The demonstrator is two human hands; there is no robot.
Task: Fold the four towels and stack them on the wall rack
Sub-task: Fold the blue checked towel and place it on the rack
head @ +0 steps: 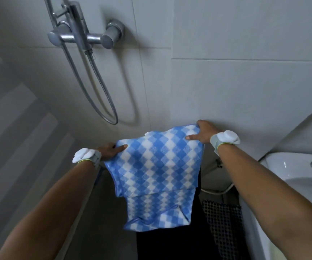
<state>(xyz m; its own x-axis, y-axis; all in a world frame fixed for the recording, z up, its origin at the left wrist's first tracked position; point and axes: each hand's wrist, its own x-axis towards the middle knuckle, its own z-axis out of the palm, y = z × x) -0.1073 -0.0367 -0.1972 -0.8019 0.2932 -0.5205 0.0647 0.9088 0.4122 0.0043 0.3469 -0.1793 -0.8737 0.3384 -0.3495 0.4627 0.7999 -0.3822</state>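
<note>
Your left hand [108,151] and right hand [203,132] each pinch a top corner of the towel [157,169], which hangs doubled before the wall [226,91], beside the sink [286,166].

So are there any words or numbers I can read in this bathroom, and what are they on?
None can be read anywhere in the head view.
The small white tag on the top edge of the blue checked towel: too small to read.
The shower tap: no brand mark shows.
</note>
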